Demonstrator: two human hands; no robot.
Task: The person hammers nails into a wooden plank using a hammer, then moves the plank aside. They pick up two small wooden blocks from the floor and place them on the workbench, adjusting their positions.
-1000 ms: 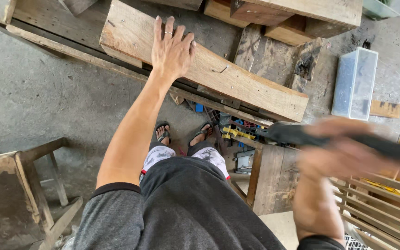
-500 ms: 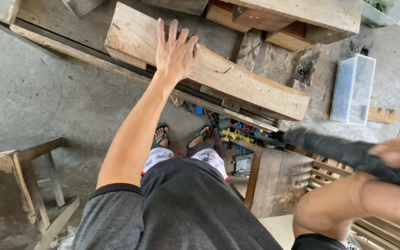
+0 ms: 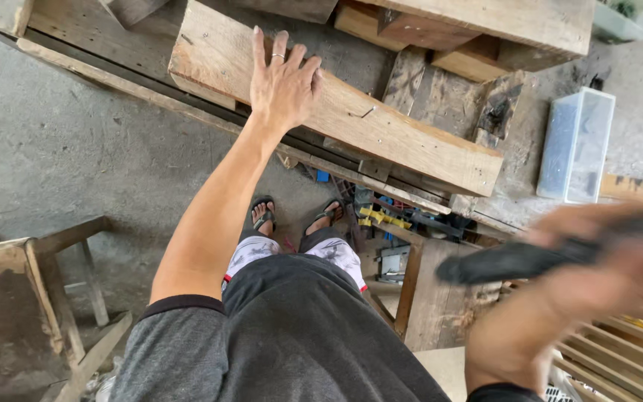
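Pale, rough plank [image 3: 381, 130] under flat left hand [image 3: 283, 88]

Left hand [image 3: 284, 85] flat, fingers spread, arm outstretched; right hand [image 3: 619, 260] blurred, gripping.

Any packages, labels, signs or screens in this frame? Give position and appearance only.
Clear plastic box: right side of the workbench, long rectangular, translucent bluish-white.
Plastic tub: top right corner, pale, cut off by the frame.
No readable labels, signs or screens visible.
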